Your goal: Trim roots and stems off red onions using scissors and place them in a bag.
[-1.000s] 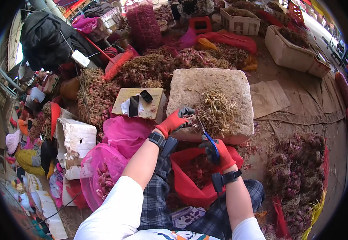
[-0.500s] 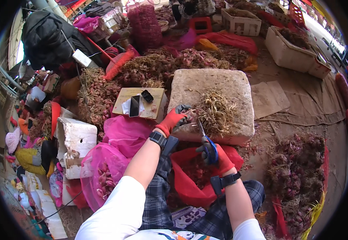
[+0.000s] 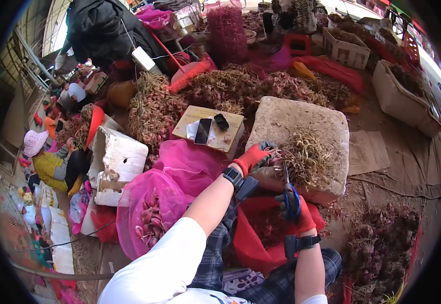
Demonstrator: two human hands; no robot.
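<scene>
My left hand (image 3: 255, 158), in a red and dark grey glove, is closed on a shallot (image 3: 275, 154) at the near left edge of a pale foam block (image 3: 276, 112). Its fingers hide most of the bulb. My right hand (image 3: 305, 215), gloved alike, grips blue-handled scissors (image 3: 293, 203). Their blades point up and away, beside the held shallot; I cannot tell whether they touch it. A heap of dry, straw-coloured stems and roots (image 3: 309, 152) lies on the block. Below the block, between my knees, a red mesh bag (image 3: 245, 248) gapes with shallots inside.
Left of my arm lies a pink mesh bag (image 3: 129, 218) of peeled-looking shallots. A box (image 3: 233, 131) bearing a phone (image 3: 203, 130) stands beyond it. Shallot heaps (image 3: 225, 86) spread behind, more (image 3: 382, 248) at right. A person (image 3: 50, 162) sits far left.
The whole view has shifted, so the block and both hands appear farther right. My left hand still holds the shallot, my right the scissors.
</scene>
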